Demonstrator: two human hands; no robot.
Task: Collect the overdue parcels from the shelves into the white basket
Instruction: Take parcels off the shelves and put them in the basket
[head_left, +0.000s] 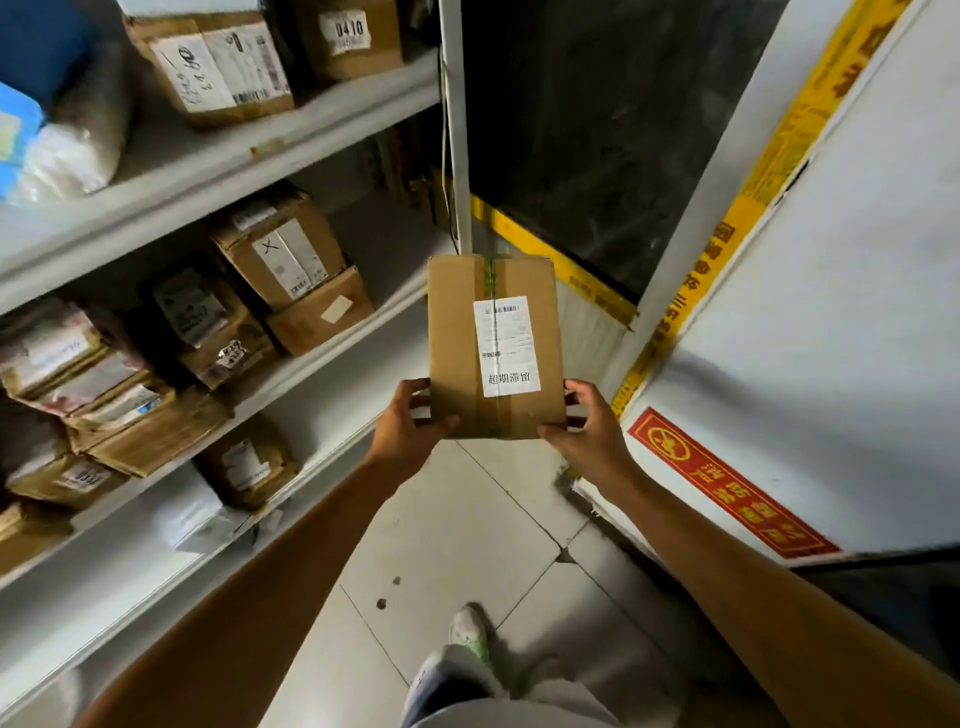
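Observation:
A flat brown cardboard parcel (457, 338) with a white shipping label and a strip of tape down its middle is held out in front of me, above the tiled floor. My left hand (408, 428) grips its near left corner, thumb on top. My right hand (587, 434) grips the near right corner the same way. On the left, grey metal shelves (218, 156) carry several more labelled cardboard parcels (283, 254). The white basket is not in view.
A shelf upright (457, 130) stands just behind the parcel. To the right is a white wall (857, 312) with yellow tape (691, 291) and a red sign (727, 483). A dark panel fills the back. My shoe (470, 634) is on the pale tiled floor (467, 545).

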